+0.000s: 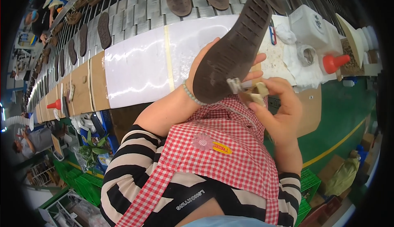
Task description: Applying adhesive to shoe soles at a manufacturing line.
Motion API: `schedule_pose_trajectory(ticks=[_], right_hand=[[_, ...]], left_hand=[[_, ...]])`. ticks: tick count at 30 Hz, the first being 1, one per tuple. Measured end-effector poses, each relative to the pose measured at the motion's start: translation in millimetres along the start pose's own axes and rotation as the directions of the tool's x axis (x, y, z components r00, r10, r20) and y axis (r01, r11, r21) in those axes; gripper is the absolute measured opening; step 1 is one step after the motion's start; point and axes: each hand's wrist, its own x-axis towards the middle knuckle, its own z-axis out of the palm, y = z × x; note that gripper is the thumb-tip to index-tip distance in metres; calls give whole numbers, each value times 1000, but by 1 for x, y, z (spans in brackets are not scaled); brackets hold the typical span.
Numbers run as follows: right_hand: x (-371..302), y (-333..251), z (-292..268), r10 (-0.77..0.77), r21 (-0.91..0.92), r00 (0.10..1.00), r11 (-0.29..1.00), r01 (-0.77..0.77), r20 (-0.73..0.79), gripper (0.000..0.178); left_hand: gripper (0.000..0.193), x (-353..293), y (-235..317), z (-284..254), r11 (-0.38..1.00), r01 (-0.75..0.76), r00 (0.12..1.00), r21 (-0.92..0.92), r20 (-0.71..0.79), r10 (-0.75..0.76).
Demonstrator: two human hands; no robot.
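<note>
A dark brown shoe sole (227,56) with slotted grooves is held up over the table edge, tilted toe up to the right. My left hand (197,64) supports it from behind, its palm showing on the left and fingertips on the right. My right hand (285,110) pinches a small brush-like tool (257,93) wrapped in pale yellowish material. The tool's whitish, frayed tip meets the sole's lower right edge; whether it presses on the surface I cannot tell.
Beyond the white-covered work board (135,66), several soles lie on a slatted metal conveyor (152,7). At right stand a white plastic bottle (308,25), a red-capped container (334,63) and a carabiner-like clip (273,34). Green crates (84,186) sit low on the left.
</note>
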Motion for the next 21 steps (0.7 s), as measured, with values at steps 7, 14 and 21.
schedule_pose_trajectory(ticks=[7,14,21], right_hand=[[-3,9,7,34,-47,999,998,-34,-12,41],[-1,7,1,-56,-145,997,988,47,-56,43],[6,16,-13,-69,-169,981,985,38,-181,40]], left_hand=[[63,-5,-4,7,998,-62,997,16,-42,62],[66,-8,-4,5,999,-9,1000,-39,-14,9],[55,-1,-16,7,961,-86,992,262,-71,108]])
